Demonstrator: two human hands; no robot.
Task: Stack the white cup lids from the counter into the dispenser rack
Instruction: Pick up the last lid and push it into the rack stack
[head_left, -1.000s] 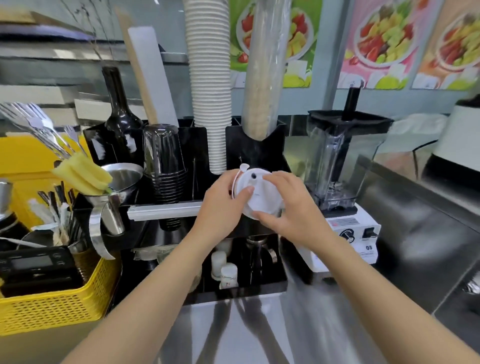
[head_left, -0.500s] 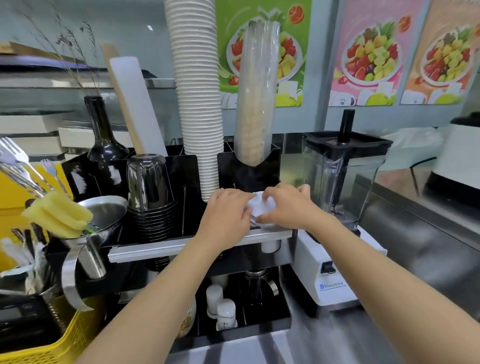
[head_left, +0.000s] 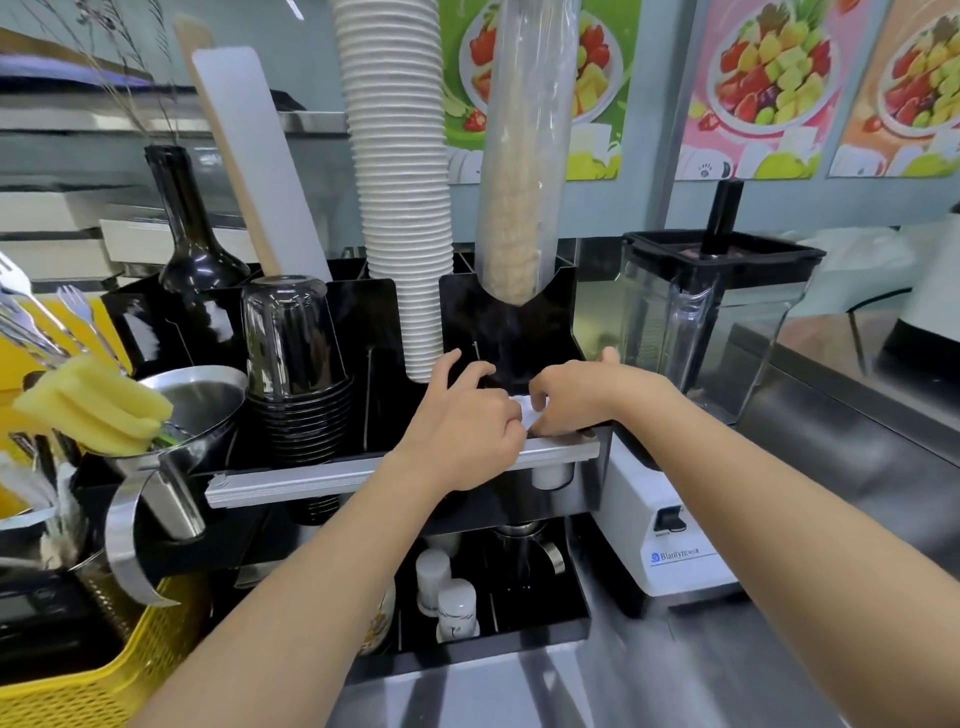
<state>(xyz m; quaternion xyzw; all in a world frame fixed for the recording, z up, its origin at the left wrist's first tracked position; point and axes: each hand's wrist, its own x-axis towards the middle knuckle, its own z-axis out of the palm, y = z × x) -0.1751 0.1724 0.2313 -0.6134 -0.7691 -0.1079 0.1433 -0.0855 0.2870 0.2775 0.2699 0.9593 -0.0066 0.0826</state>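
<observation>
The black dispenser rack (head_left: 509, 327) stands at centre with a silver rail along its front. Both hands meet over its right-hand compartment. My left hand (head_left: 462, 421) and my right hand (head_left: 576, 395) pinch the white cup lids (head_left: 527, 410) between their fingertips, just above the rail. Only a small white sliver of the lids shows between the fingers; the rest is hidden by the hands. A white lid edge (head_left: 550, 475) peeks out below the rail.
A tall stack of white paper cups (head_left: 395, 176) and a sleeved cup stack (head_left: 524, 156) rise from the rack. Black cups (head_left: 296, 364) sit left, a dark bottle (head_left: 192, 228) behind. A blender (head_left: 711, 338) stands right, a yellow basket (head_left: 67, 686) and steel jug (head_left: 176, 415) left.
The hands have carried the lids from in front of the rack down into its right compartment. The lids were face-on and plainly visible; now the hands hide most of them.
</observation>
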